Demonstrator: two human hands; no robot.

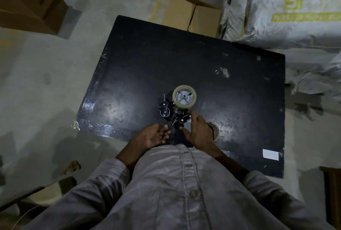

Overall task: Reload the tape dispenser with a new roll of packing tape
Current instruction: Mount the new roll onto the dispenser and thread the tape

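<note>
Shirt [184, 183] | hands [177, 133] at table [129, 74] near edge (far half bare)

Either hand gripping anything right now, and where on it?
Cannot tell for sure. The left hand curls at the tape dispenser handle end; the right hand is open, fingers spread beside it.

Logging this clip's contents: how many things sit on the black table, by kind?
Tape dispenser: 1
Tape rolls: 2, one mounted on the dispenser, one lying flat on the table partly behind the right hand
White label: 1
Total: 4
</note>
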